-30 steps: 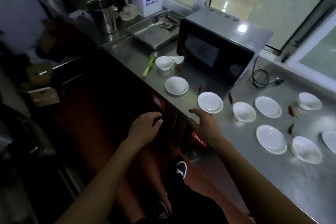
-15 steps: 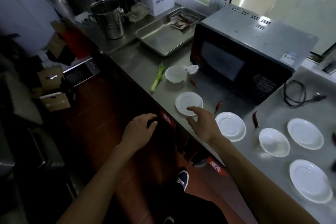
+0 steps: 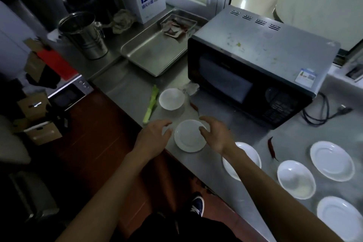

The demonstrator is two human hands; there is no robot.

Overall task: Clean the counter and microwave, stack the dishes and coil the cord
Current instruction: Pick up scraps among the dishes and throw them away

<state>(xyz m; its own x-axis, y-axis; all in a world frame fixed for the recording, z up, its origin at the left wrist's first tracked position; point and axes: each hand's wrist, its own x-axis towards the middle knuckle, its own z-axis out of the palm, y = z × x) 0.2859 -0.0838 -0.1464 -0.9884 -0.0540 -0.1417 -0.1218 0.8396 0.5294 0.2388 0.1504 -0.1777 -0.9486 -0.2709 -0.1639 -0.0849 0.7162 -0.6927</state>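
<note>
Readable print: "1996" in blue on white box (image 3: 147,0) at far back of counter (image 3: 253,141), smaller chars under it illegible. Blue-and-white sticker (image 3: 306,76) on microwave (image 3: 255,68) top, right front corner — text too small to read. Control panel on microwave front too dark to read.

Left hand (image 3: 152,135) at counter's front edge, fingers relaxed and spread, gripping nothing, just left of small white saucer (image 3: 189,136). Right hand (image 3: 215,133) over saucer's right rim, fingers loosely curved, fingertips at or on saucer — contact not certain, no clear grasp. Saucer close to front edge, between both hands.

White bowl (image 3: 171,98) behind saucer, green stalk (image 3: 150,107) to its left running toward front edge, crumpled wrapper (image 3: 189,88) against microwave's lower left corner. Red chili (image 3: 194,106) betw. bowl and microwave; another chili (image 3: 271,148) further right. More white dishes along right part of counter: plate (image 3: 249,156) partly under right forearm, bowl (image 3: 296,179), plate (image 3: 332,160), plate (image 3: 339,218) near front edge.

Cord (image 3: 322,111) loosely looped on counter right of microwave, plug lying free. Crumbs and green flecks on microwave top. Steel tray (image 3: 149,53) and metal pot (image 3: 84,35) at back left. Open steel in front of microwave door and betw. tray and bowl.
</note>
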